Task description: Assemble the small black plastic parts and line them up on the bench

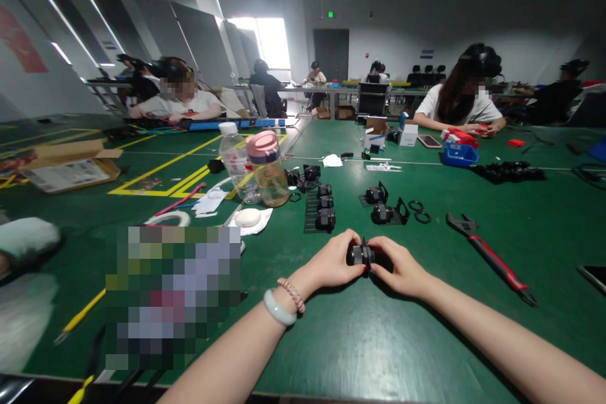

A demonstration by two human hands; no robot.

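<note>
Black fitting (360,255): between the two hands, low over the worktop (331,334); lifted or resting, I cannot quite tell.
Long axis: roughly level, running sideways from one hand to the other.
Left grip: the left hand (337,257) grasps the fitting's left end between thumb and fingers.
Right grip: the right hand (398,265) pinches its right end.
Nearer hand: neither, both touch it.
Beyond: more black fittings (326,219), two loose rings (420,211).
Far right: wrench (497,259), well apart.

Dim overall, window (272,43) blown out white, glare on green tabletop (383,350), edges stretched
</note>
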